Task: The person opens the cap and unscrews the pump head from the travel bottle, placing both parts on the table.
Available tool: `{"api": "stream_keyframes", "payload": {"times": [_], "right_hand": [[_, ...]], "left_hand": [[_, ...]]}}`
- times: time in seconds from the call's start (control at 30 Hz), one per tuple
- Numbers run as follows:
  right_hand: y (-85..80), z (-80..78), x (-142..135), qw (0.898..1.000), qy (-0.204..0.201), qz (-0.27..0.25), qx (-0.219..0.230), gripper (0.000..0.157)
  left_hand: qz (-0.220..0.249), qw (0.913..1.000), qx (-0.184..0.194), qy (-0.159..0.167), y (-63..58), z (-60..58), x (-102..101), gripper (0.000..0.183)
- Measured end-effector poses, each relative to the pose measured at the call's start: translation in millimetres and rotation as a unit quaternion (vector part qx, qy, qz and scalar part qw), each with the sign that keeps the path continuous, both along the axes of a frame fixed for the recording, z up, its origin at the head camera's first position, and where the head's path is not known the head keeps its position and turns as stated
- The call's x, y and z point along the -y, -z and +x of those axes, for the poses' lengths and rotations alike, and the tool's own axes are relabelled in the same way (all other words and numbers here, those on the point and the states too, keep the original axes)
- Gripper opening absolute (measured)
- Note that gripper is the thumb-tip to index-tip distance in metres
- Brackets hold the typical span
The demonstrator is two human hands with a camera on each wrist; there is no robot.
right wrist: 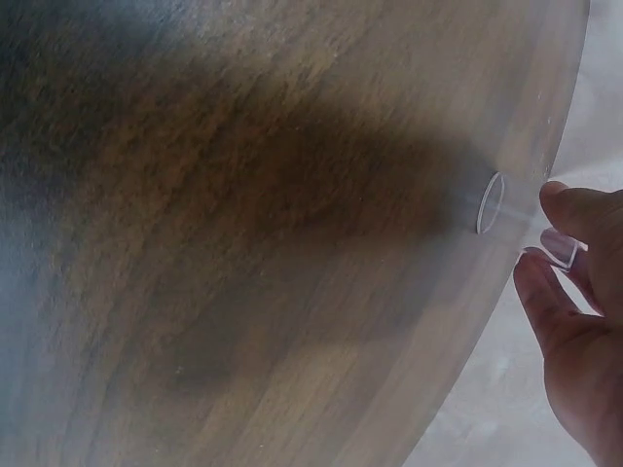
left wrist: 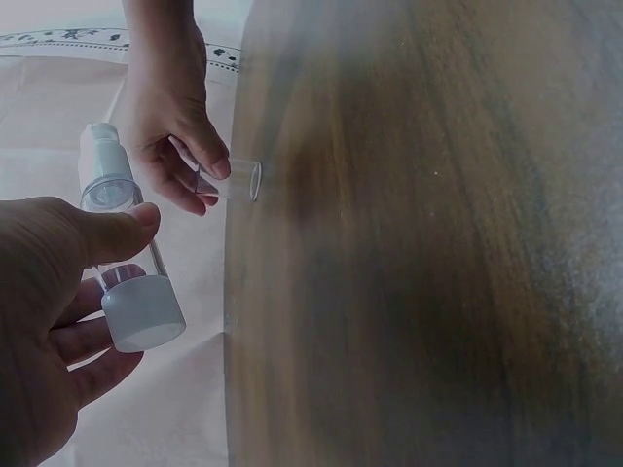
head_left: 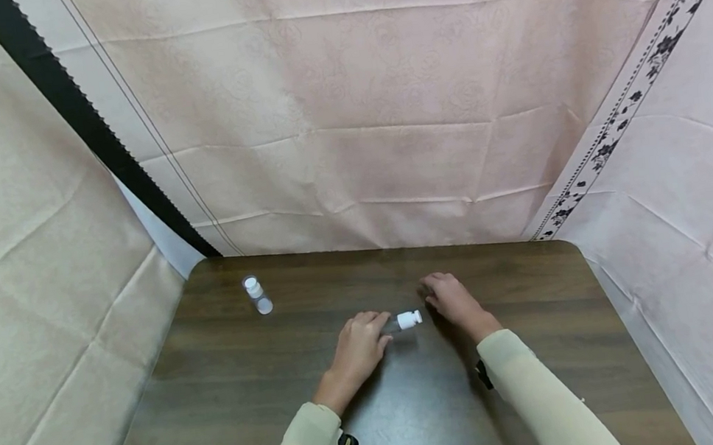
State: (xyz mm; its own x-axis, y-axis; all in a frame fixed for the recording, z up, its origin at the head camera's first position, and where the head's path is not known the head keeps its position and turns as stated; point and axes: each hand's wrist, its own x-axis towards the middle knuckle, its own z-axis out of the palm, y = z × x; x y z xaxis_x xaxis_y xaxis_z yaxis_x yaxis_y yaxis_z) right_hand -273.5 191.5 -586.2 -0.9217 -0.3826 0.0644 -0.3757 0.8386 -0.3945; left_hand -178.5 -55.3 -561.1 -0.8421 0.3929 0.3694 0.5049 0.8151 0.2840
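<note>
My left hand grips a small clear pump bottle near the middle of the table. In the left wrist view the bottle has a white pump top and a white base, with the thumb across its clear middle. To the right, my right hand pinches a clear cylindrical cap between thumb and fingers. The cap's round open rim faces away from the fingers, and its other end is partly hidden by them. Bottle and cap are apart.
A second small bottle with a white top lies at the back left of the brown wooden table. Pale cloth hangs behind the table and along both sides. Black bands sit on both wrists.
</note>
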Motion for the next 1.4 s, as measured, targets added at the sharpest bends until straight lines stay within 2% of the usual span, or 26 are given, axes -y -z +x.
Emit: {"api": "stream_keyframes", "payload": {"times": [0.2, 0.4, 0.8, 1.03, 1.4], "right_hand": [[-1.9, 3.2, -4, 1.000, 0.007, -0.019, 0.003, 0.053], [-7.6, 11.5, -9, 0.999, 0.021, -0.026, -0.008, 0.056], [-21.9, 43.7, -23, 0.992, 0.030, -0.086, -0.084, 0.054], [-29.0, 67.6, -26, 0.980, 0.030, -0.133, -0.144, 0.050], [-37.8, 92.7, -21, 0.980, 0.048, -0.178, -0.079, 0.040]], "left_hand": [[-0.003, 1.0000, -0.005, 0.001, 1.4, -0.2, -1, 0.040], [-0.007, 1.0000, -0.006, 0.000, 2.1, -0.3, -1, 0.039], [-0.015, 0.9998, -0.016, 0.001, 1.2, -1.1, -5, 0.040], [-0.018, 0.9997, -0.014, 0.004, -2.2, -2.1, -6, 0.041], [-0.043, 0.9987, -0.024, 0.006, -5.2, 0.1, -9, 0.040]]}}
